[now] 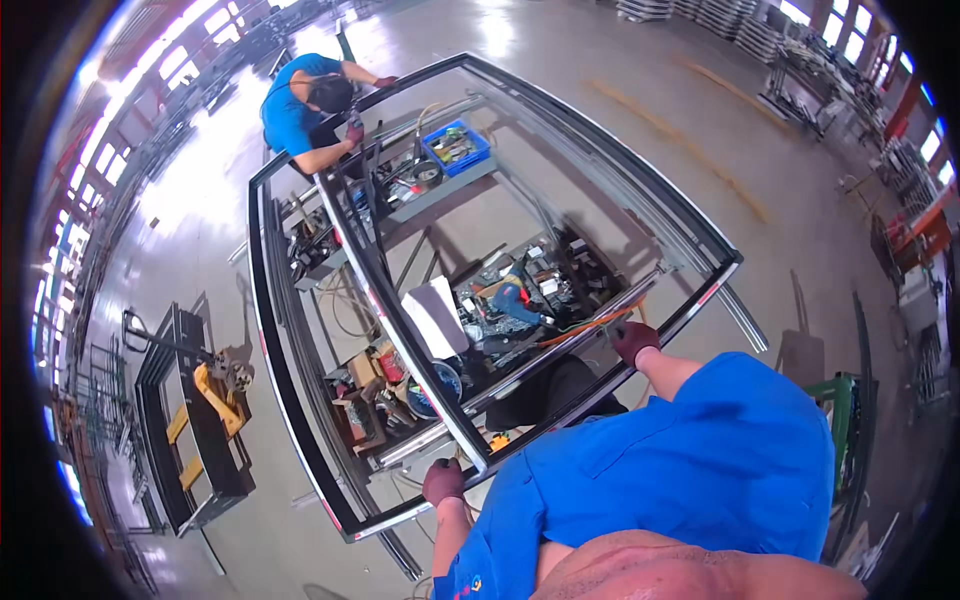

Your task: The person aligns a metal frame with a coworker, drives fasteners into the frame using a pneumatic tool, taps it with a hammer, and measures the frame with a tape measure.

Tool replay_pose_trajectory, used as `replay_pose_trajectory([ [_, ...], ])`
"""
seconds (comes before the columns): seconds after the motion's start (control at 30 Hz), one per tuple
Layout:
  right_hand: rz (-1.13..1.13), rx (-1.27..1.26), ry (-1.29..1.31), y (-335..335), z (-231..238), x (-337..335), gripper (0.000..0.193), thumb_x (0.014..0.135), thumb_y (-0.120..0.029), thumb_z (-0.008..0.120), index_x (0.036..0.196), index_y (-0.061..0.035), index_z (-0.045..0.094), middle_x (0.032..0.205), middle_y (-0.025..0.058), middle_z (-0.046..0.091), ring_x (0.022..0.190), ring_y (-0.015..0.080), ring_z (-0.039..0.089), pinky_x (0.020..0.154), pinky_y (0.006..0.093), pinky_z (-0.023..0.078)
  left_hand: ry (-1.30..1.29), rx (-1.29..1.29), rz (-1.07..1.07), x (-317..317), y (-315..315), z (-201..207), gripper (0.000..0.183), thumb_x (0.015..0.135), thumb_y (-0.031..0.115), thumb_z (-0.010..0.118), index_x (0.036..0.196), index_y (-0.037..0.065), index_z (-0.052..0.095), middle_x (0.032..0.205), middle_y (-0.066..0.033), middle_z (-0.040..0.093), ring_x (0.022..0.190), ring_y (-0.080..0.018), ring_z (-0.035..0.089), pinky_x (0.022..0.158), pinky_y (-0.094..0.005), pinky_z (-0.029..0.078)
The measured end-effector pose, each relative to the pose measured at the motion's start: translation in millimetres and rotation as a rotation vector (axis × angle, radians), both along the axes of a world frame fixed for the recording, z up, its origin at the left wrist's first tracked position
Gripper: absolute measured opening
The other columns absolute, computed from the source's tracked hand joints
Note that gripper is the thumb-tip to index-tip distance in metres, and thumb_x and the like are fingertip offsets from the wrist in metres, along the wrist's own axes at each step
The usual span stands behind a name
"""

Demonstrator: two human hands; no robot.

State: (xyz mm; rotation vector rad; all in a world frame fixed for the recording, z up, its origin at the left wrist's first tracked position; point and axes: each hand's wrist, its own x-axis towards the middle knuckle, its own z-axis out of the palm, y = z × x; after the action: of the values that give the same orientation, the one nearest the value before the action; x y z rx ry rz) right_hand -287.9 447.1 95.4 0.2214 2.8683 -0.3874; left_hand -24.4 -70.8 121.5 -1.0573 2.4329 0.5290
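- from the head view, where's the black rectangular frame (280, 360)?
- mid-scene, around the cordless drill (512, 298)! left hand (443, 483) gripping its near rail!
- and the right hand (633, 343)?
- at that rail, farther right; whether closed, can't tell! co-worker (305, 95) bending, far left!

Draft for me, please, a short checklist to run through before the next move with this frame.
1. Left hand and right hand gloved: ok, both in dark red.
2. Firm grip on the frame: cannot tell; both hands are at its near edge, but the fingers are too small to read.
3. Co-worker clear of the frame: not ok, leaning over its far end.
4. Orange cord well away from the right hand: not ok, it runs close by.
5. Drill out of both hands: ok, lying inside the frame's outline.
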Motion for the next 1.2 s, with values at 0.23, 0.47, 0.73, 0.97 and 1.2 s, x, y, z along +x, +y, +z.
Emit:
replay_pose_trajectory([
  [0.23, -0.003, -0.012, -0.019, -6, 23, 4, 0.043, 0.099, -0.051, 0.063, 0.114, -0.0154, 0.082, 0.113, 0.0183, 0.082, 0.108, 0.0415, 0.078, 0.096, 0.0550, 0.060, 0.014, -0.002, -0.034, -5, 2, 1, 0.049, 0.101, 0.051, 0.062, 0.125, 0.015, 0.085, 0.124, -0.0199, 0.082, 0.118, -0.0409, 0.078, 0.103, -0.0500, 0.059],
  [0.47, 0.010, -0.033, -0.009, -6, 13, 4, 0.042, 0.098, -0.051, 0.065, 0.114, -0.0164, 0.081, 0.115, 0.0168, 0.082, 0.110, 0.0415, 0.077, 0.096, 0.0536, 0.060, -0.008, -0.020, -0.027, 1, -3, -9, 0.047, 0.102, 0.051, 0.062, 0.126, 0.017, 0.085, 0.126, -0.0181, 0.082, 0.120, -0.0397, 0.077, 0.103, -0.0501, 0.059],
  [0.73, 0.010, -0.037, 0.007, -7, 15, 3, 0.038, 0.098, -0.050, 0.067, 0.116, -0.0203, 0.082, 0.115, 0.0163, 0.081, 0.109, 0.0417, 0.077, 0.094, 0.0543, 0.061, -0.009, -0.009, 0.011, -2, 0, -4, 0.049, 0.104, 0.056, 0.062, 0.126, 0.019, 0.085, 0.124, -0.0158, 0.083, 0.120, -0.0392, 0.078, 0.102, -0.0499, 0.059],
  [0.97, 0.005, -0.043, 0.003, -6, 8, 1, 0.041, 0.098, -0.051, 0.066, 0.117, -0.0191, 0.083, 0.116, 0.0174, 0.082, 0.111, 0.0419, 0.077, 0.098, 0.0536, 0.060, 0.012, -0.005, 0.007, -3, -2, -1, 0.049, 0.103, 0.055, 0.060, 0.126, 0.018, 0.085, 0.124, -0.0165, 0.083, 0.119, -0.0397, 0.078, 0.103, -0.0497, 0.059],
  [1.2, 0.029, -0.039, 0.005, -7, 7, 1, 0.041, 0.098, -0.053, 0.066, 0.118, -0.0209, 0.083, 0.118, 0.0172, 0.081, 0.112, 0.0421, 0.077, 0.097, 0.0544, 0.061, -0.005, -0.002, 0.003, 2, -7, -1, 0.051, 0.104, 0.053, 0.058, 0.128, 0.016, 0.083, 0.124, -0.0172, 0.082, 0.119, -0.0391, 0.077, 0.102, -0.0504, 0.059],
])
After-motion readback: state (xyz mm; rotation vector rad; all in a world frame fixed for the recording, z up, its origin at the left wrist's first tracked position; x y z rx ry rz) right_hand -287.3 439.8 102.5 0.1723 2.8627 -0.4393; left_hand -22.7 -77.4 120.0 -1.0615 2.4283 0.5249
